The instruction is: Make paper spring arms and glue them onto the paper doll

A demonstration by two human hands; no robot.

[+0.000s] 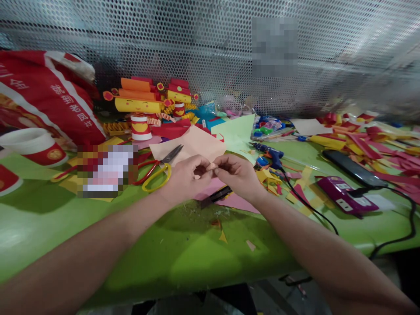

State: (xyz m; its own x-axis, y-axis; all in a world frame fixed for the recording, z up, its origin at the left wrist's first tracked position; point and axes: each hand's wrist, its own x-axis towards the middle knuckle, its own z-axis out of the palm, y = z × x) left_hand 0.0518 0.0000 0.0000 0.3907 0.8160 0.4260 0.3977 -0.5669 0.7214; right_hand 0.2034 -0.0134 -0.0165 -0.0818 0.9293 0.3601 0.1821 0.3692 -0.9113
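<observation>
Green table (183,258): 2 hands (188,177) (241,176) pinch a small pale piece (213,166).

The single view looks out from the person's head, close above the near side of the green table (197,262), facing forward and tilted down so that the left hand (183,179) and right hand (241,177) come near the middle, with the forearms (108,238) running in from the lower left and lower right. It sits near enough for the fingers to show, yet takes in a wide spread, from a strip of floor (278,302) along the bottom to the perforated metal screen (210,48) across the top.
</observation>
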